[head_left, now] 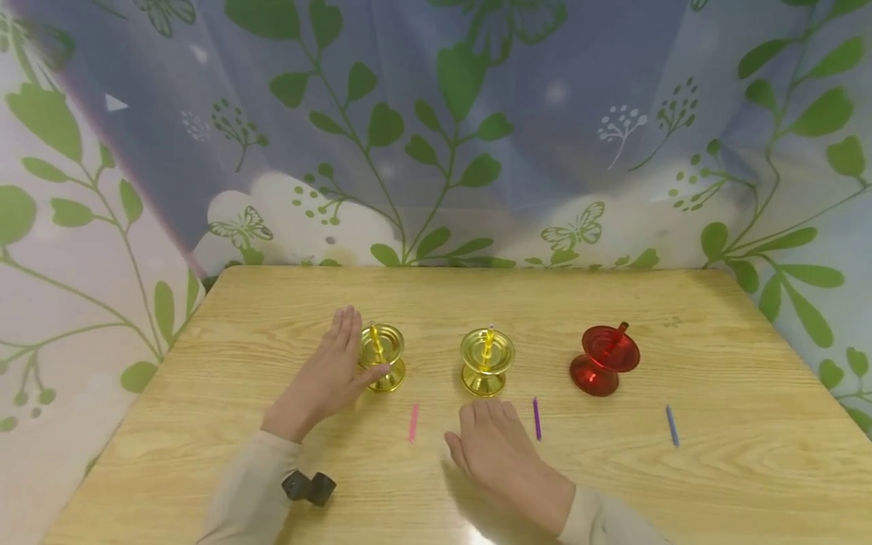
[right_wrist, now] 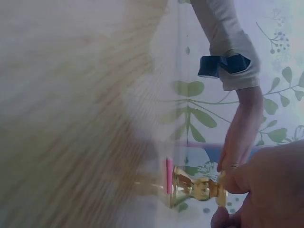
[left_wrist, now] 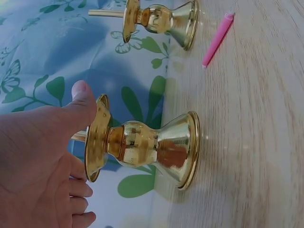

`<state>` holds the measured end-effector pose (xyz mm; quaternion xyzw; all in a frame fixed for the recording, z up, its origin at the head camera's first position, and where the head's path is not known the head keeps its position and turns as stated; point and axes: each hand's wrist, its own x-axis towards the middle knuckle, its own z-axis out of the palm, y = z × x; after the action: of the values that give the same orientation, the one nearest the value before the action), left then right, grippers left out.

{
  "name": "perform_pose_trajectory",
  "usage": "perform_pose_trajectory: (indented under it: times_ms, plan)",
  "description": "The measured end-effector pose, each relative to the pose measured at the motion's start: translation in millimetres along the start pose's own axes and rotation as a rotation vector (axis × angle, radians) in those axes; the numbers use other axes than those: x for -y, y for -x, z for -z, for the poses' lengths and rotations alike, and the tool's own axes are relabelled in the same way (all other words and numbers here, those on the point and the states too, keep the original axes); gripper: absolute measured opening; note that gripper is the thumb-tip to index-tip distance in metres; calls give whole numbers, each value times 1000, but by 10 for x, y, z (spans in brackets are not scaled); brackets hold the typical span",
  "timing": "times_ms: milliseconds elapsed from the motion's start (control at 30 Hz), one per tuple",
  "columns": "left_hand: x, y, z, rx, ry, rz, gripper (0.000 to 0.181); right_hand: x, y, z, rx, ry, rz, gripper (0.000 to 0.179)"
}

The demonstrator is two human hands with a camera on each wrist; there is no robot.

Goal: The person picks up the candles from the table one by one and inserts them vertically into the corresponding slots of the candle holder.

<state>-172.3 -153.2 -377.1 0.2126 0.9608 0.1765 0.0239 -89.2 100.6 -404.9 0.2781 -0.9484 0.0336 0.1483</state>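
Note:
My left hand (head_left: 327, 375) is beside the left gold candle holder (head_left: 387, 376), its fingers extended behind the dish and its thumb in front. In the left wrist view the thumb lies at the dish's rim; whether it touches cannot be told. A second gold candle holder (head_left: 484, 382) stands upright in the middle, and a red one (head_left: 595, 375) to the right. Nothing shows in my right hand (head_left: 500, 450), which hovers over the table with loose fingers. Close by lie a pink candle (head_left: 413, 424) to its left and a purple candle (head_left: 537, 420) to its right.
A blue candle (head_left: 672, 425) lies farther right on the wooden table (head_left: 681, 303). Behind the table's far edge hangs a leaf-patterned cloth (head_left: 422, 174). A small black device (head_left: 309, 488) is at the left sleeve.

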Motion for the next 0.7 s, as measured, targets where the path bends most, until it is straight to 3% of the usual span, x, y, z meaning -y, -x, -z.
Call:
perform_pose_trajectory:
  times_ms: [267,500,700]
  plan:
    - [10,-36,-22,3,-15,22,96,196,-312,-146,144,37,-63,41]
    - [9,-30,-23,22,-18,58,95,324,-466,-240,160,39,-93,39]
    - [-8,15,-18,30,-10,52,92,438,-554,-257,299,12,-151,32]
